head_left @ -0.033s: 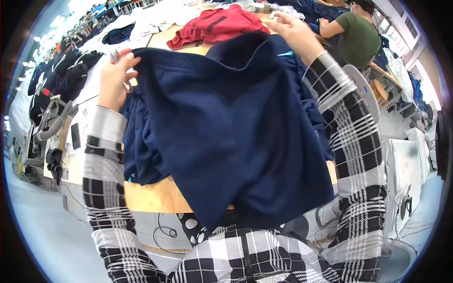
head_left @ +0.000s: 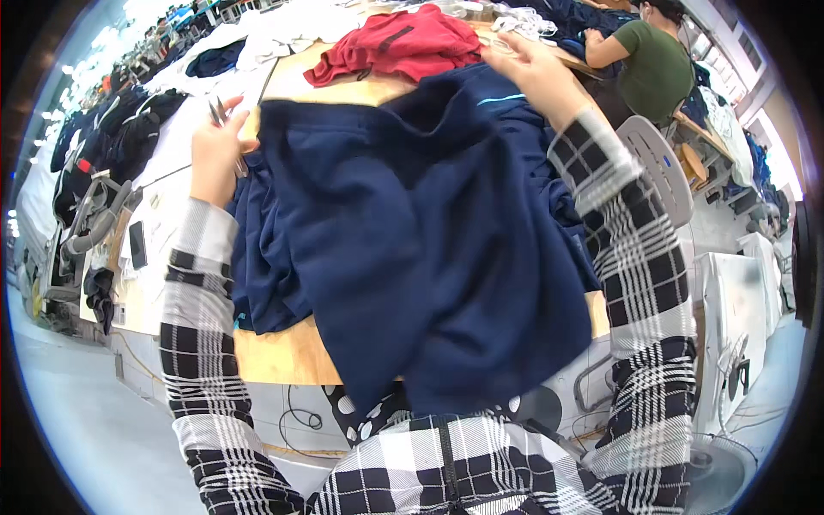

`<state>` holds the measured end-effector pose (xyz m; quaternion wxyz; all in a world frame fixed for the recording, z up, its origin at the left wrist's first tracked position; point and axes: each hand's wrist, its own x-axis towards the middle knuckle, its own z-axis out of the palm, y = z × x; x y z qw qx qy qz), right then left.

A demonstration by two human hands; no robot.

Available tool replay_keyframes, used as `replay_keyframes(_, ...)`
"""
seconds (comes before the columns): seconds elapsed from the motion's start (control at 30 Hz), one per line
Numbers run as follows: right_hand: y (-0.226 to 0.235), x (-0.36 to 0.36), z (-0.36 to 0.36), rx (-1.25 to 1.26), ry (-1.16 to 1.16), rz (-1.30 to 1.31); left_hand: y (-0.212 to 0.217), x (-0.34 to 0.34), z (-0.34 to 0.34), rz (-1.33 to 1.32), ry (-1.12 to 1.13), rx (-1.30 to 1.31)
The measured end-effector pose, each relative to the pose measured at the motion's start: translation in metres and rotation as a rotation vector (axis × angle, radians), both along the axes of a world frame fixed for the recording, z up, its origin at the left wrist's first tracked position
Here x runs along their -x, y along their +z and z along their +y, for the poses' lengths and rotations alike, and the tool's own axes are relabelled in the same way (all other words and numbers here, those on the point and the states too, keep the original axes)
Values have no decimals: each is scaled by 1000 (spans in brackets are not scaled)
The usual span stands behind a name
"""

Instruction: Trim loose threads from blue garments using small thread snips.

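I hold up a dark navy garment (head_left: 412,240) over the wooden table (head_left: 283,356). My left hand (head_left: 215,154) grips its left top corner and also holds a small pair of metal snips (head_left: 220,113). My right hand (head_left: 532,73) grips the garment's upper right edge, near a thin light blue stripe. The cloth hangs down over the table's near edge toward my lap. More navy fabric (head_left: 262,266) lies bunched under it on the left.
A red garment (head_left: 399,47) lies at the table's far side. A person in a green top (head_left: 652,60) sits at the far right. White and dark clothes pile up at the left. A grey chair back (head_left: 657,163) stands to the right.
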<state>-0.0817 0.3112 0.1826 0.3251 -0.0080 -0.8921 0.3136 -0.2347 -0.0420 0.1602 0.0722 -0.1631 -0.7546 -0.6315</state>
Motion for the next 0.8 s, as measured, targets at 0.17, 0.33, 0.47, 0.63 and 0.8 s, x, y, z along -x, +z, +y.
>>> replay_keyframes(0.17, -108, -93, -19, 138, 169, -205, -101, -82, -31, 56, -282, 283)
replay_keyframes(0.33, -207, -188, -56, 189, -61, -315, -187, -195, -12, 15, -611, 456)
replay_keyframes(0.47, -240, -223, -98, 310, -314, -445, -220, -224, 2, 35, -420, 524)
replay_keyframes(0.63, -269, -237, -98, 171, -409, -381, -207, -217, 5, 22, -426, 543)
replay_keyframes(0.8, -255, -233, -94, 242, -339, -402, -209, -242, 8, 115, -447, 607)
